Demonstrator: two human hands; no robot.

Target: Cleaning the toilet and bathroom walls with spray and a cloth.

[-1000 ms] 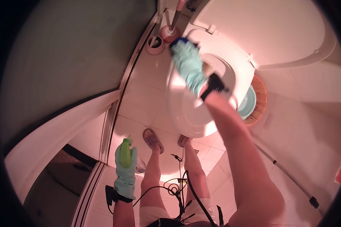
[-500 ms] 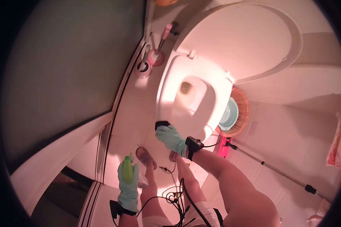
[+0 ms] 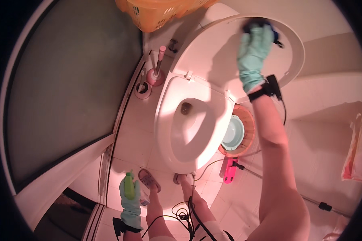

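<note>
My right hand (image 3: 254, 54), in a mint-green rubber glove, reaches up to the raised toilet lid (image 3: 225, 42). Its fingers press a dark pad or cloth (image 3: 256, 23) against the lid's upper inner face; blur hides the pad's exact kind. Below the lid, the white toilet seat (image 3: 169, 104) lies down on the bowl. Low at the left, my left hand (image 3: 132, 207), gloved the same way, is wrapped round a light green bottle (image 3: 129, 186) with a narrow top, held upright near my leg.
A toilet brush in its holder (image 3: 143, 90) and a pink-based plunger (image 3: 155, 77) stand left of the toilet. Right of it sit a wooden tub (image 3: 250, 132) with a blue basin (image 3: 233, 132) and a pink mop head (image 3: 230, 170). An orange basket (image 3: 149, 18) overhangs above; cables (image 3: 183, 217) dangle by my legs.
My right hand has moved from the front left rim of the bowl up to the raised lid, taking the dark pad along. My left hand still holds the bottle. The view has shifted.
</note>
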